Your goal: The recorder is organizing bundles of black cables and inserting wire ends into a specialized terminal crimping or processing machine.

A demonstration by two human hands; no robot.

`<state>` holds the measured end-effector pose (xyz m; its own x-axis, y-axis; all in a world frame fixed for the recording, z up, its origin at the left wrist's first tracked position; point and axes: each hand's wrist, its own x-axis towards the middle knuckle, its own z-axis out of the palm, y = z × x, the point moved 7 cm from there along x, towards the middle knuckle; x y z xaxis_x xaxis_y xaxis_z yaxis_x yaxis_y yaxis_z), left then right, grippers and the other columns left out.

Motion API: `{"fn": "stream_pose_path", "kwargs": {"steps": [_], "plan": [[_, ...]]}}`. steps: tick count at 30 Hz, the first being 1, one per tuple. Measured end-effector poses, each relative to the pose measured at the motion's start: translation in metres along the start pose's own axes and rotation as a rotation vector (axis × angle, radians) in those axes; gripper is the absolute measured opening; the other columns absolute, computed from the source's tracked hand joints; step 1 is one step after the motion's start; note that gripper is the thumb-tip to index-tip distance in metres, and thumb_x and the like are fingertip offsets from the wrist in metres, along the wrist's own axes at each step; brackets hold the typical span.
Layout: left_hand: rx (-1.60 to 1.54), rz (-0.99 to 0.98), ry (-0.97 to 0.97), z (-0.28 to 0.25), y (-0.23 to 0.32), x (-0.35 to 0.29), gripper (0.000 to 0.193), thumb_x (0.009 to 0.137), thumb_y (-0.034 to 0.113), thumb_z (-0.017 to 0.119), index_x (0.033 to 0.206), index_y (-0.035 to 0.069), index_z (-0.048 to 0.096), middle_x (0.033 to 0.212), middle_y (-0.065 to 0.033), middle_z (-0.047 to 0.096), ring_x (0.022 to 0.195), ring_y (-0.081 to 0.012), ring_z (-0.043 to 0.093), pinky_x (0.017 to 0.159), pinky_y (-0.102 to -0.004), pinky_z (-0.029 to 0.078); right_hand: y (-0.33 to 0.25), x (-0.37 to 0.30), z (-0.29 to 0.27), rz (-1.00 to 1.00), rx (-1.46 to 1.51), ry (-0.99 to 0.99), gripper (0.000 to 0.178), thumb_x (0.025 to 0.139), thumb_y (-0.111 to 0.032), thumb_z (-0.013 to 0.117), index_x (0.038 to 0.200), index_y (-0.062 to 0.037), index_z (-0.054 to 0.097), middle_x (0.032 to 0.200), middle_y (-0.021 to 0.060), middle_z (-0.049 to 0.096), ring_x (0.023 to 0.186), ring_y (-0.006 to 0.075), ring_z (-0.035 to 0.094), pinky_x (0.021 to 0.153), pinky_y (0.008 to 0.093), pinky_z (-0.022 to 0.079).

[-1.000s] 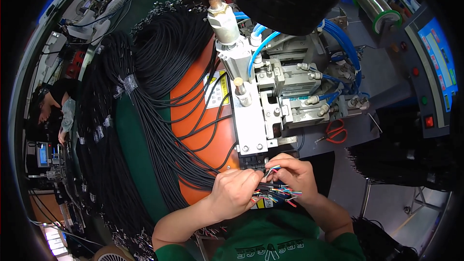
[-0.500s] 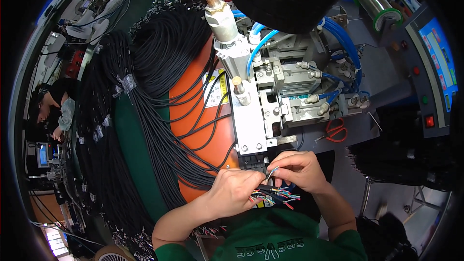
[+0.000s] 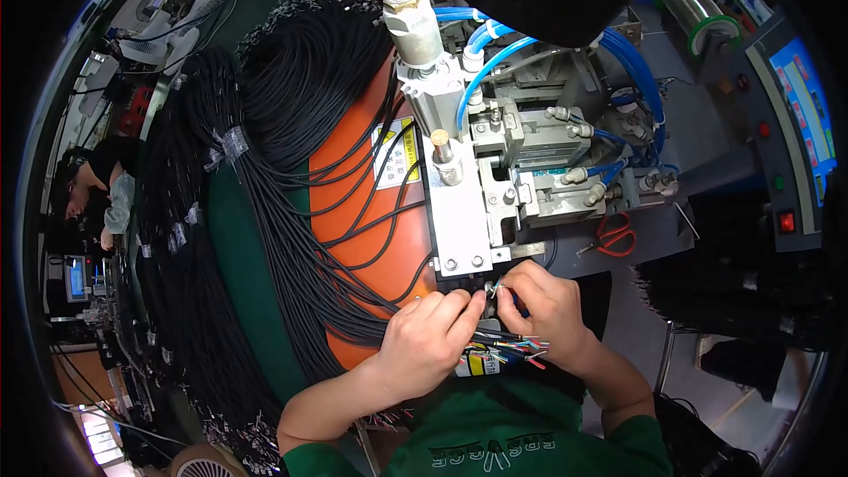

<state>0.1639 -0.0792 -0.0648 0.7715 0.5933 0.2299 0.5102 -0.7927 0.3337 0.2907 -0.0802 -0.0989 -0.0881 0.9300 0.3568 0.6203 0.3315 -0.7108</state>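
My left hand point(image 3: 428, 340) is closed, thumb and forefinger pinching at the stripped end of a black cable in front of the machine. Facing it, my right hand point(image 3: 546, 314) pinches the cable's thin wires point(image 3: 495, 285), its fingertips almost touching the left ones. The fingers partly hide the cable end. Just beyond them is the front of the machine's white metal block point(image 3: 459, 234). Below the hands, several other cable ends fan out in coloured wires point(image 3: 521, 352), over a yellow-and-white label point(image 3: 481, 365).
Bundled black cables point(image 3: 305, 247) spread across the orange plate point(image 3: 353, 212) on the left. Pneumatic cylinders with blue hoses point(image 3: 640, 79) stand ahead. Red-handled scissors point(image 3: 616, 234) lie right of the machine, near a control panel point(image 3: 795, 132). A wire spool point(image 3: 693, 9) sits at far right.
Both hands have moved slightly forward, up against the machine's front. The wires pinched between them have moved with them, and the loose coloured ends below show more. My view has shifted slightly.
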Motion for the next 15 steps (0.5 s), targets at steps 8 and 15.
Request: {"fn": "stream_pose_path", "kwargs": {"steps": [8,15], "plan": [[-0.088,-0.058,-0.075,0.0011,-0.0045,0.0016,0.060,0.051,0.003,0.067,0.110,-0.004,0.058,0.093,-0.0095,0.056,0.075,-0.0245,0.054,0.064,-0.0334,0.047,0.0018,-0.0043,0.0018,0.000,0.082,0.004,0.007,0.078,-0.003,0.062,0.085,-0.0015,0.060,0.078,0.0082,0.059,0.053,0.0249,0.058,0.046,0.0334,0.046],[-0.035,-0.048,-0.065,0.0025,-0.0067,0.0036,0.039,0.069,0.006,0.057,0.107,-0.004,0.059,0.087,-0.0074,0.053,0.073,-0.0198,0.052,0.062,-0.0297,0.047,-0.0019,-0.0036,0.0023,-0.012,0.041,-0.019,0.009,0.080,-0.004,0.061,0.087,-0.0003,0.059,0.079,0.0097,0.057,0.058,0.0262,0.060,0.050,0.0343,0.047]]}}
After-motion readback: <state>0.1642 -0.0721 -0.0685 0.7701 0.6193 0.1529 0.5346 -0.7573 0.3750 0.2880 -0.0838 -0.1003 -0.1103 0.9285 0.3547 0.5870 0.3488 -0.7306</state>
